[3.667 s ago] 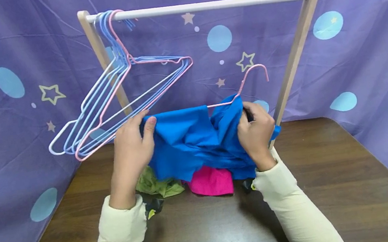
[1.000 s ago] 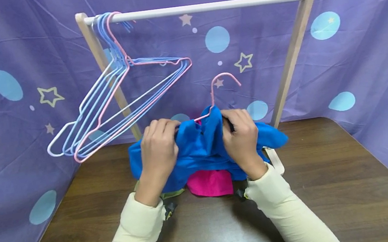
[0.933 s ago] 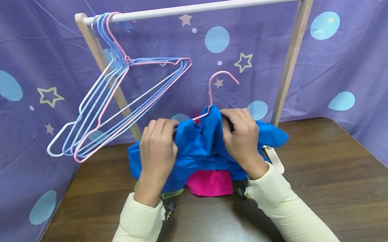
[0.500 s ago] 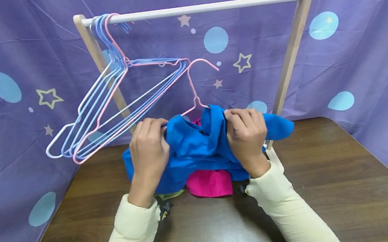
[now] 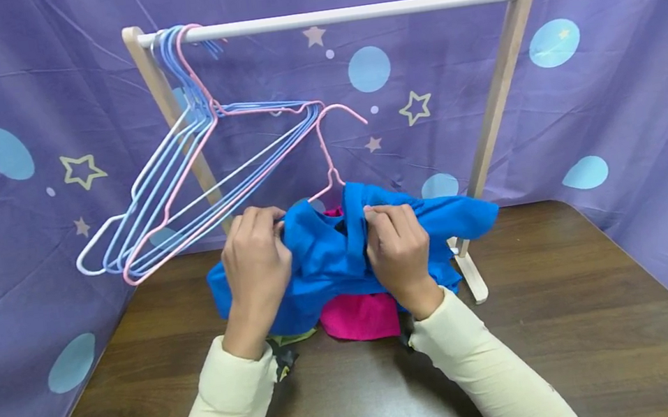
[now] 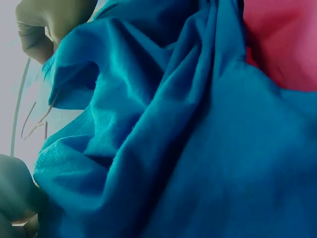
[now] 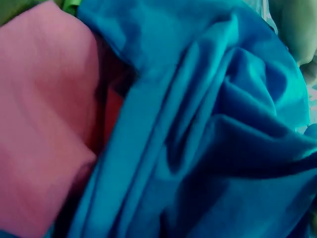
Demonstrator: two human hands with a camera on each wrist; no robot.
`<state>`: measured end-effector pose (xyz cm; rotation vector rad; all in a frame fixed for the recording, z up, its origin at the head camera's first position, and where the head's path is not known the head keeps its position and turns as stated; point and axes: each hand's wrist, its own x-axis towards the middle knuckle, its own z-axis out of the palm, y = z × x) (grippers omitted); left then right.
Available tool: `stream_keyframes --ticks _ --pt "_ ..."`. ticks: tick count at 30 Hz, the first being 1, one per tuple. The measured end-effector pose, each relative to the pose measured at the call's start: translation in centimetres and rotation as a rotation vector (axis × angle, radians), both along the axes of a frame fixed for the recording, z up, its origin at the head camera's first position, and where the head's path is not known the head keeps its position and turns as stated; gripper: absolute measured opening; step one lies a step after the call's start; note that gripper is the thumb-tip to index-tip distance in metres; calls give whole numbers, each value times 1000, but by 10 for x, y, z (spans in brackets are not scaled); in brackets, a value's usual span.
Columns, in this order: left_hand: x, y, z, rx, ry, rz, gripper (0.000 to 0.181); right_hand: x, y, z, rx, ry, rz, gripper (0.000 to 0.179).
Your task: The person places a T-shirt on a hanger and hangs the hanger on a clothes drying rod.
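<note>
A blue shirt (image 5: 323, 252) is bunched above the table, with a pink wire hanger (image 5: 330, 163) partly inside its neck opening. The hanger's hook and the top of its shoulders stick out; the rest is covered by cloth. My left hand (image 5: 257, 264) grips the shirt at its left shoulder, right beside the hanger's left arm. Right of the neck, my right hand (image 5: 399, 246) pinches a fold of the shirt between thumb and curled fingers. In both wrist views the folded blue cloth (image 6: 148, 114) fills most of the picture.
Several blue, white and pink hangers (image 5: 166, 181) hang at the left end of the rack's white rail (image 5: 346, 14). Under the shirt lie a magenta cloth (image 5: 361, 317) and a green cloth (image 5: 294, 337) on the wooden table (image 5: 359, 402). The rack's right foot (image 5: 472, 278) stands behind.
The hanger's hook has moved leftward and its shoulders show more at the neck. My left hand came in from the shirt's left end. Lately my right hand shifted left, toward the neck.
</note>
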<state>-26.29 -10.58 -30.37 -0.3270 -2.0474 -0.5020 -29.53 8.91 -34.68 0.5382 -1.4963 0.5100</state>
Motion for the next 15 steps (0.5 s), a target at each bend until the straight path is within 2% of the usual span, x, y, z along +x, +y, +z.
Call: stream_keyframes --ticks 4,9,12,15 --pt "-1 -2 1 -4 1 -8 7 0 1 2 22 -58 83 7" --pt "0 -6 4 7 10 -40 6 -3 22 14 -36 -173 186 19" --pt "0 -8 6 18 19 -55 6 -6 43 23 -68 -230 177 28" --pt "0 -9 7 31 34 -61 6 -7 65 30 -58 -319 107 28"
